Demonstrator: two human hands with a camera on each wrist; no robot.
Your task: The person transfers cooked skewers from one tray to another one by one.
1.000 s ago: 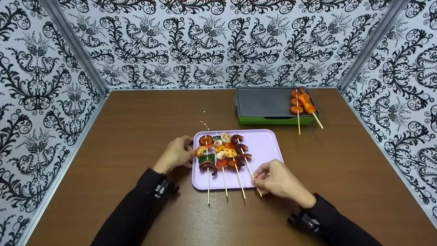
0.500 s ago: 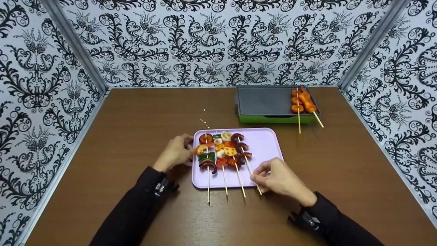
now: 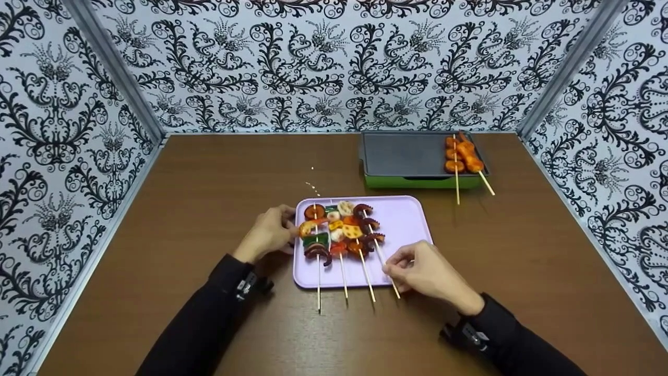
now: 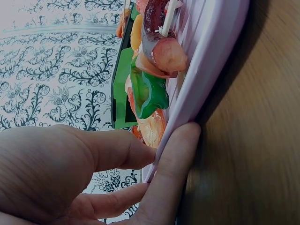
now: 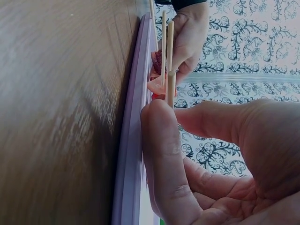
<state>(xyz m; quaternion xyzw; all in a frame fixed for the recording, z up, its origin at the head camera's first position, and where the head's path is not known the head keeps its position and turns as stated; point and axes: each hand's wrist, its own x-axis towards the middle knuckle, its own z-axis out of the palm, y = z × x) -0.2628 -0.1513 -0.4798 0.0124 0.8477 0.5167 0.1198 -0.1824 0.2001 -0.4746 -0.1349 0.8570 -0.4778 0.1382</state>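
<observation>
At the lower right of centre in the head view, the right hand (image 3: 429,272) pinches the bare stick of the octopus skewer (image 3: 370,225) between thumb and forefinger. Left of centre, the left hand (image 3: 267,234) pinches the left rim of the lilac tray (image 3: 403,224). The octopus skewer lies rightmost of four on the tray, food against the tray, stick end jutting past its near edge. Beyond, at the upper right, a green grill (image 3: 402,154) with a dark plate stands on the brown surface (image 3: 219,183), bearing an orange slice skewer (image 3: 454,166) and a drumstick-shaped skewer (image 3: 469,157) side by side.
</observation>
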